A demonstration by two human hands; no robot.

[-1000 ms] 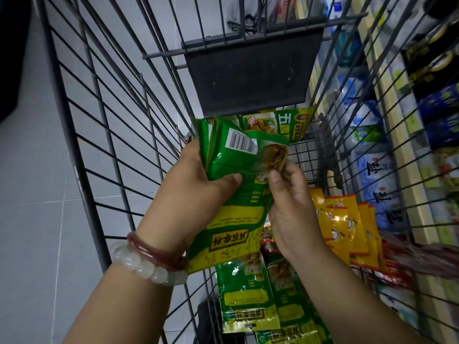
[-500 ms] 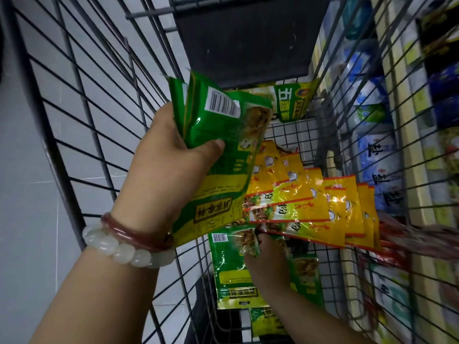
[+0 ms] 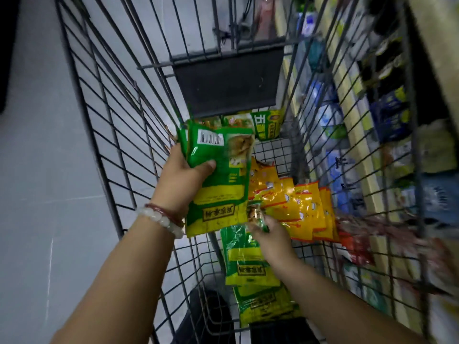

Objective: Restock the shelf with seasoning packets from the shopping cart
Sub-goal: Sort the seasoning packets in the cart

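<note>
Nearest the wearer, a pile of green packets (image 3: 250, 266) lay on the cart floor just below the right hand (image 3: 269, 235). One more green packet (image 3: 258, 216) was pinched by its top edge between the thumb and fingers of that hand; its blurred end pointed up towards the stack above. It was judged to be lifted this way so that it could be added to that stack without the pile being disturbed.

Up and to the left of the right hand, the left hand (image 3: 182, 178) was closed round a stack of green packets (image 3: 218, 180), thumb across the front, fingers behind. The stack was held upright and fanned slightly, barcode end uppermost, probably so that further packets could be slipped in against it. A bead bracelet (image 3: 161, 218) was worn on that wrist.

Just right of both hands, a row of yellow packets (image 3: 298, 207) lay overlapped on the cart floor, with red packets (image 3: 357, 247) beyond them against the wire. Further off, past the left hand's stack, another green packet (image 3: 267, 125) leaned below the dark flap (image 3: 228, 80) at the cart's (image 3: 104, 100) far end.

The shelf (image 3: 352, 100) stood to the right, outside the wire side. That side stood between the hands and the shelf, so the stack would have to be raised over the rim to be shelved.
</note>
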